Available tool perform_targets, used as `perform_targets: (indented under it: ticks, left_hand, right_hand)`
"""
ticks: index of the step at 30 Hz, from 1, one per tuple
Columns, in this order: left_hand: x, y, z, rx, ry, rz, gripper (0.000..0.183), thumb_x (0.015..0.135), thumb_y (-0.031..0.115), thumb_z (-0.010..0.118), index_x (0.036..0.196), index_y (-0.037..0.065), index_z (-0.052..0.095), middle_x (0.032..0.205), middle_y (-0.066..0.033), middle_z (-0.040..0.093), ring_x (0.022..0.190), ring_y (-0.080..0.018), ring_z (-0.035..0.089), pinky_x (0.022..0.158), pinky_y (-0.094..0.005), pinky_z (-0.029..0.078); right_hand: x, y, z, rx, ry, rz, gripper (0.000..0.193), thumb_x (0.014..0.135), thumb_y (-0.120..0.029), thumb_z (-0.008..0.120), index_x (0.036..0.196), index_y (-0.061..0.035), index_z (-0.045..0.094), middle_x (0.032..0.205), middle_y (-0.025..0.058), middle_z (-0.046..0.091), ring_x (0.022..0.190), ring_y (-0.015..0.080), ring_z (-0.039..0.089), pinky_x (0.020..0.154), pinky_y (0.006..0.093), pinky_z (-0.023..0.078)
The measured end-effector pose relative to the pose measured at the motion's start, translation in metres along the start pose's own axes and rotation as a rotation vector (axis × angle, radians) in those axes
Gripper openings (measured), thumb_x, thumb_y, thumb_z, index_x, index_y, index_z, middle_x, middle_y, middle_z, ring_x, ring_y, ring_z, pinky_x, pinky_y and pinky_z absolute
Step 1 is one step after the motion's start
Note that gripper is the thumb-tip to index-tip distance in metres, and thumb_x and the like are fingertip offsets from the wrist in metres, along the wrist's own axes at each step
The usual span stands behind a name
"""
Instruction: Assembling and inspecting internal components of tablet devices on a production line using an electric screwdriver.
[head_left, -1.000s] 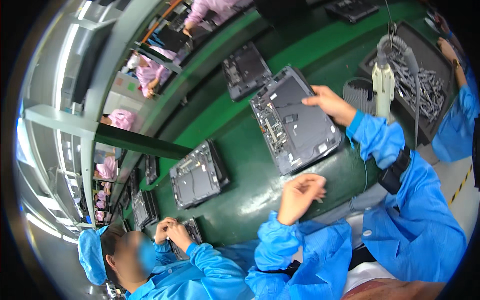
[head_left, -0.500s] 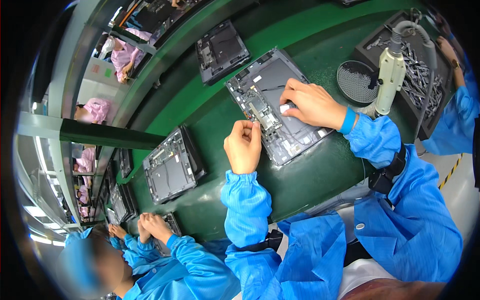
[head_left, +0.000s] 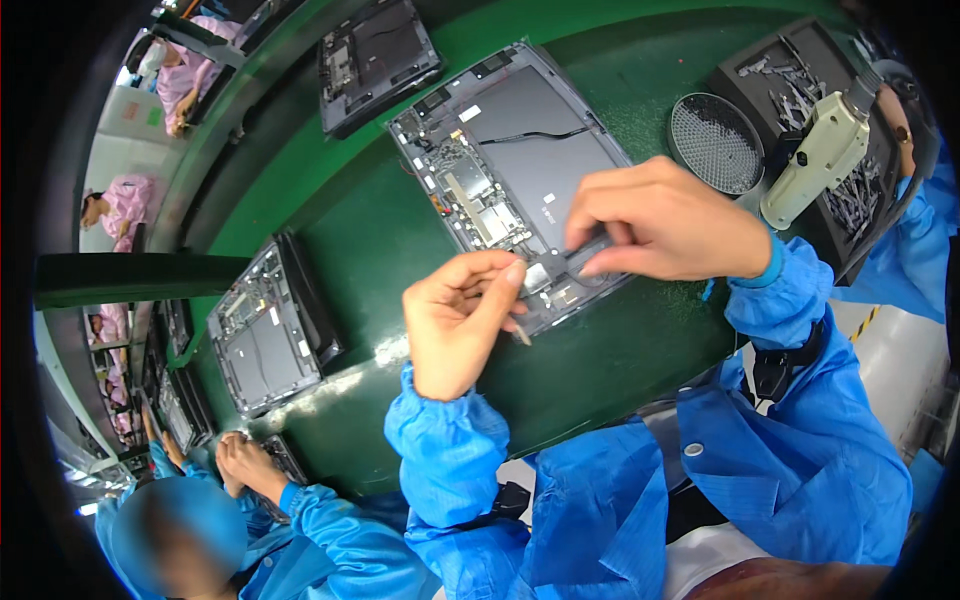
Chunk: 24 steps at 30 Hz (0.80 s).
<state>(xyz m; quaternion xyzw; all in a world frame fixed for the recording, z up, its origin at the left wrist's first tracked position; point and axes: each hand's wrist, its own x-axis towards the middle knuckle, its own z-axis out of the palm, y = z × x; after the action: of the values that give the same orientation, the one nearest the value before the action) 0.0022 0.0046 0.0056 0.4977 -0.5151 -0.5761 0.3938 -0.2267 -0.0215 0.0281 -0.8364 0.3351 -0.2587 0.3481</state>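
In front of me an opened dark grey laptop base (head_left: 555, 110) lies at a slant, its circuit board (head_left: 470, 190) and a black cable showing. Over its near edge, my left hand (head_left: 455, 315) has thumb and index finger pressed together; what they pinch, if anything, is too small to make out. A small pale piece peeks out below those fingers. My right hand (head_left: 675, 222) hovers above the near right part of the base, fingers bent, with a gap between thumb and fingertips and nothing visible in it.
An electric screwdriver (head_left: 818, 160) hangs at the right, before a round dish of screws (head_left: 715, 143) and a dark tray (head_left: 745, 75) of small metal parts. More laptop bases lie left (head_left: 262, 340) and far (head_left: 380, 60). A co-worker (head_left: 330, 540) sits at lower left; another's arm shows at right.
The small white piece in my right hand is no longer visible, and its fingers have parted. My left hand has come nearer and leftward in the picture. The view has shifted; the screwdriver now tilts.
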Motion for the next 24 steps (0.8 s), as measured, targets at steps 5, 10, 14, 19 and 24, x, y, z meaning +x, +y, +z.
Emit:
perform_targets:
  ticks: [5, 10, 14, 19, 24]
  left_hand:
    - [0.002, 0.001, -0.003, -0.013, 0.007, 0.012, 0.016, 0.085, 0.006, 0.066, 0.096, -0.005, 0.065, 0.08, -0.0082, 0.066, 0.062, -0.0103, 0.061, 0.052, -0.0202, 0.048]
    - [0.0, 0.001, -0.003, -0.016, 0.005, 0.013, 0.017, 0.085, 0.008, 0.067, 0.097, -0.003, 0.066, 0.081, -0.0066, 0.067, 0.064, -0.0091, 0.061, 0.055, -0.0196, 0.048]
    - [0.001, 0.002, 0.0, -0.002, 0.006, 0.02, 0.016, 0.085, 0.007, 0.067, 0.097, -0.003, 0.066, 0.081, -0.0067, 0.067, 0.065, -0.0095, 0.061, 0.055, -0.0199, 0.048]
    - [-0.002, 0.003, 0.001, 0.004, 0.015, 0.026, 0.015, 0.085, 0.007, 0.067, 0.096, -0.003, 0.066, 0.08, -0.0067, 0.067, 0.065, -0.01, 0.062, 0.055, -0.0204, 0.049]
    - [0.001, 0.002, -0.001, 0.016, 0.046, 0.031, 0.015, 0.085, 0.005, 0.066, 0.095, -0.005, 0.065, 0.079, -0.0095, 0.066, 0.06, -0.0117, 0.061, 0.051, -0.0207, 0.047]
  right_hand:
    - [-0.01, 0.012, 0.009, -0.27, -0.137, -0.06, 0.01, 0.074, -0.016, 0.068, 0.076, -0.0076, 0.065, 0.076, 0.0062, 0.062, 0.07, 0.0278, 0.061, 0.063, 0.0383, 0.048]
    - [-0.011, 0.001, 0.011, -0.349, -0.162, -0.024, 0.011, 0.075, -0.017, 0.068, 0.076, -0.0066, 0.064, 0.076, 0.0068, 0.062, 0.072, 0.0283, 0.062, 0.063, 0.0394, 0.048]
    - [-0.015, 0.004, 0.009, -0.395, -0.152, -0.032, 0.01, 0.076, -0.015, 0.066, 0.074, -0.0055, 0.063, 0.076, 0.0073, 0.061, 0.072, 0.0286, 0.062, 0.062, 0.0394, 0.049]
    - [-0.014, 0.003, 0.013, -0.418, -0.137, -0.054, 0.011, 0.074, -0.013, 0.064, 0.071, -0.0034, 0.061, 0.073, 0.0083, 0.059, 0.07, 0.0285, 0.062, 0.061, 0.0388, 0.049]
    - [-0.014, -0.004, 0.014, -0.531, -0.149, -0.044, 0.01, 0.068, -0.01, 0.062, 0.066, -0.0012, 0.057, 0.071, 0.0103, 0.058, 0.067, 0.0289, 0.063, 0.057, 0.0385, 0.05]
